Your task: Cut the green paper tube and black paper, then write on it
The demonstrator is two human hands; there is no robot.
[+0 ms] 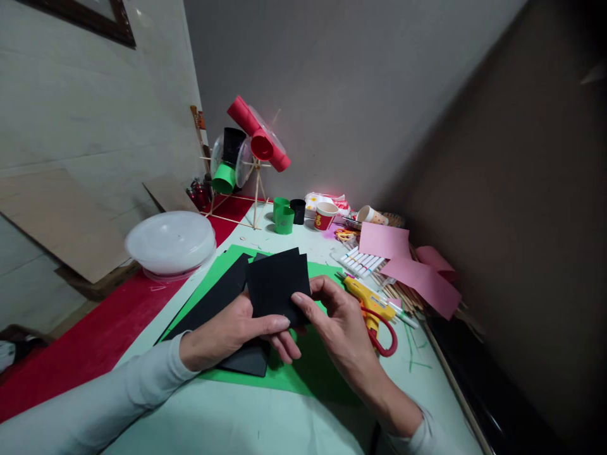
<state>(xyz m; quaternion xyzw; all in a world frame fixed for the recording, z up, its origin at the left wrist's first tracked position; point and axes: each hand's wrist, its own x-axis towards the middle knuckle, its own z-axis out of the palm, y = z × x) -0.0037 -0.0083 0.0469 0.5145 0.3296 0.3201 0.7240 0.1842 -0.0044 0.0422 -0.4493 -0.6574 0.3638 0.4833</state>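
Observation:
Two or more overlapping pieces of black paper (278, 284), roughly square, are held up between my hands. My left hand (249, 328) grips their lower left, thumb across the front and fingers behind. On the right edge, my right hand (332, 309) pinches them between thumb and fingers. Beneath lie longer black sheets (213, 300) on a green sheet (303, 373). Just right of my right hand are red-handled scissors (391, 344), their blades hidden, and a yellow glue gun (367, 297).
A wheel-like model with red tubes (262, 145) stands on sticks at the back. Green paper cylinders (284, 220) and a red paper cup (325, 216) are near the wall. White plastic lids (171, 243) lie left; pink paper (422, 281) and markers (361, 261) lie right.

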